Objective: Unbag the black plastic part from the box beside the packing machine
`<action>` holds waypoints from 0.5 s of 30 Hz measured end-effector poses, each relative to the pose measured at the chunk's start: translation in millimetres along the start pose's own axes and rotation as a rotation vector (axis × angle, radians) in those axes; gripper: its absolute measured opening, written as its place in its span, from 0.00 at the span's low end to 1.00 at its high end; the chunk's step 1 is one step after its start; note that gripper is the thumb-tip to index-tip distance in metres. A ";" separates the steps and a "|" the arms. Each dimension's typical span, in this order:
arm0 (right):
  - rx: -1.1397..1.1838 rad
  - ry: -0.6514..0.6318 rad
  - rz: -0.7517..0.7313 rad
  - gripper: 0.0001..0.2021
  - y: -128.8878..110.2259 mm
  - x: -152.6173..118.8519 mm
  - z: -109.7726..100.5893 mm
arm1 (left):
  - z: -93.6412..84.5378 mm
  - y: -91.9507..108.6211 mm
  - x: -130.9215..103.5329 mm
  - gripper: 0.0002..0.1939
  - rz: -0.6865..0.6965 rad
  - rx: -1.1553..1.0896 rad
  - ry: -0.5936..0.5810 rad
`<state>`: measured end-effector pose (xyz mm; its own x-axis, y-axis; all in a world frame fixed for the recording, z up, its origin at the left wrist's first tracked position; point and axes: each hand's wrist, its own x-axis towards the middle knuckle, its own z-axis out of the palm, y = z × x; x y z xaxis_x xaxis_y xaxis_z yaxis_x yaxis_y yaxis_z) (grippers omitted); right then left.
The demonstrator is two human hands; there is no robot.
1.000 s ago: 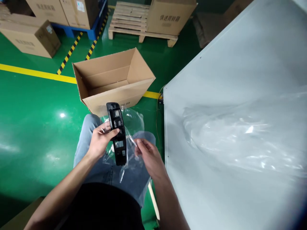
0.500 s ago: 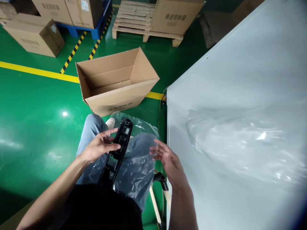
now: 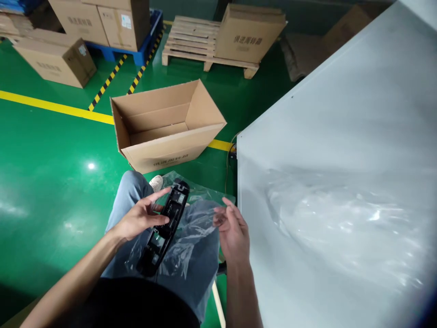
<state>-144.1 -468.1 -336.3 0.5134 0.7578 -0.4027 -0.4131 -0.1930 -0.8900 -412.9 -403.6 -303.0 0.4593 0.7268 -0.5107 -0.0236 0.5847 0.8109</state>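
Note:
My left hand (image 3: pixel 141 220) holds a long black plastic panel (image 3: pixel 165 226) with several rectangular openings, tilted over my lap. A clear plastic bag (image 3: pixel 191 232) lies across my jeans under the panel. My right hand (image 3: pixel 232 232) hovers just right of the bag with its fingers loosely apart, and I cannot tell whether it touches the film.
An open cardboard box (image 3: pixel 164 125) stands on the green floor in front of my knees. A pale grey table (image 3: pixel 324 136) fills the right side, with clear plastic film (image 3: pixel 348 218) on it. Further cartons (image 3: pixel 56 57) and a wooden pallet (image 3: pixel 201 41) stand at the back.
The panel has swung from upright to slanted low over my lap. My right hand let go of the bag's edge and opened, then drew back toward the bag.

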 end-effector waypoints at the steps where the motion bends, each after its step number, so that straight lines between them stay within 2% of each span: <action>1: -0.006 -0.022 -0.020 0.32 -1.8 3.7 0.3 | -1.7 2.1 3.4 0.48 -0.007 0.003 -0.007; 3: -0.006 -0.049 -0.046 0.39 -6.0 12.5 0.9 | -5.8 9.9 12.9 0.50 0.003 0.010 -0.019; 5: -0.036 -0.008 -0.057 0.43 -8.3 22.7 0.7 | -10.3 23.8 27.1 0.52 0.045 0.024 -0.025; 9: -0.401 0.129 -0.038 0.44 6.7 44.5 -9.4 | -22.7 70.5 73.0 0.55 0.220 0.053 0.014; 12: -0.729 0.136 -0.027 0.40 34.5 61.6 -30.1 | -40.1 114.9 123.4 0.58 0.352 0.012 0.045; 15: -1.034 0.112 -0.111 0.26 64.6 76.7 -55.6 | -64.9 156.6 184.9 0.63 0.438 -0.050 0.093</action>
<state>-89.5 -457.1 -436.6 0.5980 0.7518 -0.2778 0.4586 -0.6052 -0.6507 -389.3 -154.2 -289.0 0.3143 0.9377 -0.1483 -0.2421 0.2302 0.9425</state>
